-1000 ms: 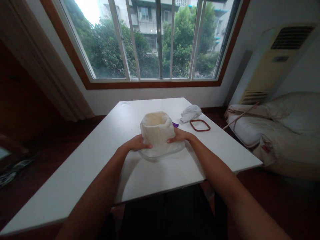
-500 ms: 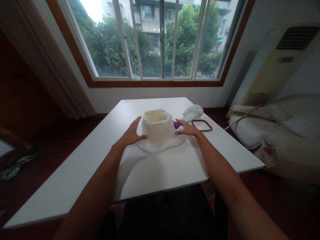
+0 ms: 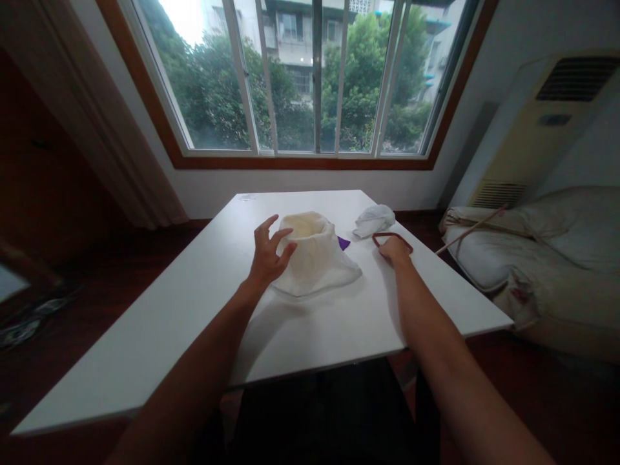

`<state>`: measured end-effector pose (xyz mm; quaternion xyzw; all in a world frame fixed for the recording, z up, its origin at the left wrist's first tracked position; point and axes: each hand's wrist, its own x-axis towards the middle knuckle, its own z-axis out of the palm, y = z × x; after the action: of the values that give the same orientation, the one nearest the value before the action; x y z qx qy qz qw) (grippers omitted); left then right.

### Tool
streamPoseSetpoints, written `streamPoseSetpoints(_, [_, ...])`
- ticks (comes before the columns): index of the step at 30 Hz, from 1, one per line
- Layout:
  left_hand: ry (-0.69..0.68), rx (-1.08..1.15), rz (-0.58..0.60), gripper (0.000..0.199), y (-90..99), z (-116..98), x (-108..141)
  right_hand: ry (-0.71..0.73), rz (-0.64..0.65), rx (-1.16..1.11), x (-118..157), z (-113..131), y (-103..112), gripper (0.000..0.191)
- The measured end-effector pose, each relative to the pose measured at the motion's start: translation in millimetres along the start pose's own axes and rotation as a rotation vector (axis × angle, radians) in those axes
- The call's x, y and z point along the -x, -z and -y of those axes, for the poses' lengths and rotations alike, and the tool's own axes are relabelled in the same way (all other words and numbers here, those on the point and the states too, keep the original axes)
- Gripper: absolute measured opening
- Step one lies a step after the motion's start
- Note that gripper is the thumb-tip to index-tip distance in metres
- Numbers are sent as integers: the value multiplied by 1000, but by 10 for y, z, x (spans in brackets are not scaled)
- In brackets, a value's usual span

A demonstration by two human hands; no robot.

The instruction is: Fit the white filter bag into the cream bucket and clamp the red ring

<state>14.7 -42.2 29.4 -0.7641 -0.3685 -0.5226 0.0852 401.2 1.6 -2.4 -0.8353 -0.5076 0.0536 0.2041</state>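
A white plastic bag (image 3: 310,268) is draped over an upright, pale bin-shaped container on the table. Its mouth is open at the top and its lower edge spreads over the tabletop in front. My left hand (image 3: 271,252) is at the left side of the bag's rim, fingers apart and curved, holding nothing. To the right, my right hand (image 3: 394,248) is closed at the near side of a reddish-brown, rounded square ring (image 3: 387,235); its fingertips are partly hidden. A small purple piece (image 3: 343,243) shows behind the bag's right side.
A crumpled white plastic bag (image 3: 375,219) lies behind the ring. All these stand on a white table (image 3: 169,323) below a window (image 3: 300,84). To the right are a large covered bundle (image 3: 542,258) with a thin stick (image 3: 472,229) and a standing air conditioner (image 3: 513,142).
My right hand has left the bag's right side and moved right onto the ring. My left hand has risen toward the bag's rim. The bag's front edge has shifted slightly.
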Motion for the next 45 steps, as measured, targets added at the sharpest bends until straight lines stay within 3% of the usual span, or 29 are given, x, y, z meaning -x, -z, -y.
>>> streamPoseSetpoints(3, [22, 45, -19, 38, -11, 8, 0, -140, -41, -21, -50, -41, 120, 50])
streamPoseSetpoints(6, [90, 135, -48, 40, -60, -4, 6, -129, -167, -77, -29, -6, 322, 40])
streamPoseSetpoints(9, [176, 249, -50, 37, -133, -27, 21, 87, -430, -155, 108, 178, 477, 27])
streamPoseSetpoints(12, [212, 331, -36, 36, -189, -66, 35, 429, -610, -319, 340, 477, 508, 22])
streamPoseSetpoints(15, [205, 351, -19, 36, -211, -111, 43, 741, -608, -491, 592, 763, 467, 14])
streamPoseSetpoints(19, [192, 337, -28, 37, -210, -154, 45, 900, -550, -657, 852, 996, 430, 9])
streamPoseSetpoints(25, [179, 303, -110, 51, -203, -209, 6, 995, -420, -738, 1072, 1154, 402, 10])
streamPoseSetpoints(30, [192, 357, -107, 63, -221, -236, -13, 1009, -349, -772, 1152, 1194, 415, 12])
streamPoseSetpoints(38, [155, 341, -91, 58, -210, -217, -22, 1098, -283, -782, 1148, 1161, 411, 15])
streamPoseSetpoints(45, [168, 310, -79, 50, -193, -213, -21, 1162, -342, -780, 1177, 1159, 422, 10])
